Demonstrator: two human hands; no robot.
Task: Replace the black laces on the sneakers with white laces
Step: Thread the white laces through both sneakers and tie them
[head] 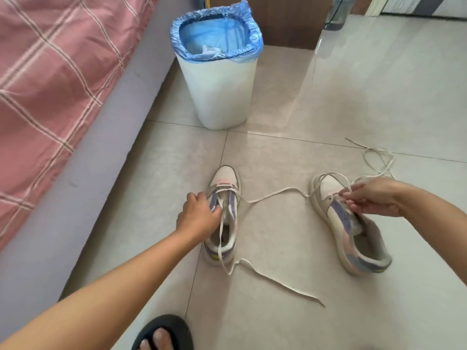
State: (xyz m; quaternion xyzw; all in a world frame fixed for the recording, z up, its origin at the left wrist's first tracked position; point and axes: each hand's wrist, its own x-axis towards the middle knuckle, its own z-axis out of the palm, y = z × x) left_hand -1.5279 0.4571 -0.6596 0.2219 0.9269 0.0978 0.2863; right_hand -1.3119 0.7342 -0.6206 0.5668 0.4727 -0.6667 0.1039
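Note:
Two pale sneakers with purple and pink panels stand on the tiled floor. The left sneaker (225, 215) has a white lace (273, 279) through its lowest eyelets, with the loose ends trailing over the floor. My left hand (199, 213) grips this sneaker at its tongue and side. The right sneaker (353, 238) lies a little apart. My right hand (371, 198) pinches a second white lace (379, 157) above the right sneaker's front eyelets. That lace loops away behind my hand. No black lace shows.
A white bin with a blue liner (217, 64) stands behind the left sneaker. A bed with a pink checked cover (50, 72) runs along the left. My foot in a black slipper (164, 334) is at the bottom edge. Brown furniture (273, 18) stands at the back.

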